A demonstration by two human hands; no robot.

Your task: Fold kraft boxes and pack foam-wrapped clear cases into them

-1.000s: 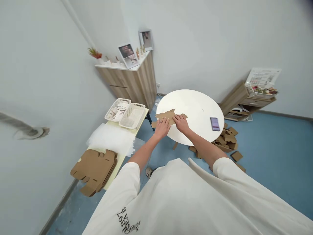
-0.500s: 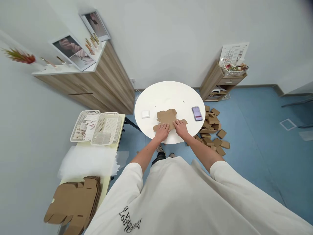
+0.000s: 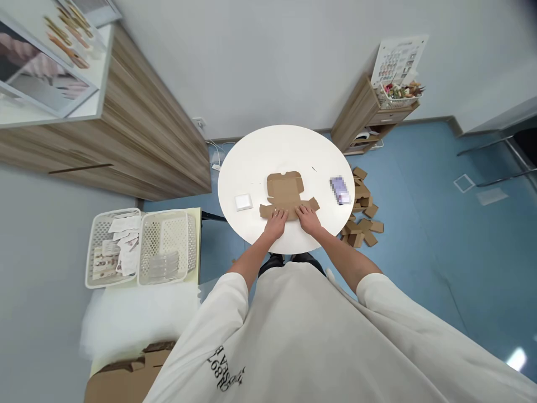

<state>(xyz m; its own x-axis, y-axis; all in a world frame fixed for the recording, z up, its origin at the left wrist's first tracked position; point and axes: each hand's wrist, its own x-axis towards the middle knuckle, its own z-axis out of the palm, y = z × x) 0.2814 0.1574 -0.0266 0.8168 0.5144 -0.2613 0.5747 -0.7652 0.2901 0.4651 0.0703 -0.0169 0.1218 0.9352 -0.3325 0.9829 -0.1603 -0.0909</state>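
Note:
A flat, partly creased brown cardboard box blank (image 3: 287, 189) lies on the white round table (image 3: 251, 151), with its flaps spread out. My left hand (image 3: 276, 223) is at its near edge on the left, fingers bent over the near panel. My right hand (image 3: 308, 219) grips the same edge farther right, fingers also on the panel. Both thumbs are hard to make out. A small white square box (image 3: 243, 202) sits on the table left of the cardboard. To the right lies a phone (image 3: 340, 191), its screen blurred.
Brown folded boxes (image 3: 363, 226) are heaped on the floor right of the table. On a side table at left are two white baskets (image 3: 191, 240), a translucent sheet stack (image 3: 138, 313) and more cardboard blanks (image 3: 126, 383). A wooden cabinet (image 3: 155, 129) stands behind.
My view has shifted, so the cabinet and side table appear nearer. The cardboard's far flaps look more squarely spread. Both hands stay at its near edge.

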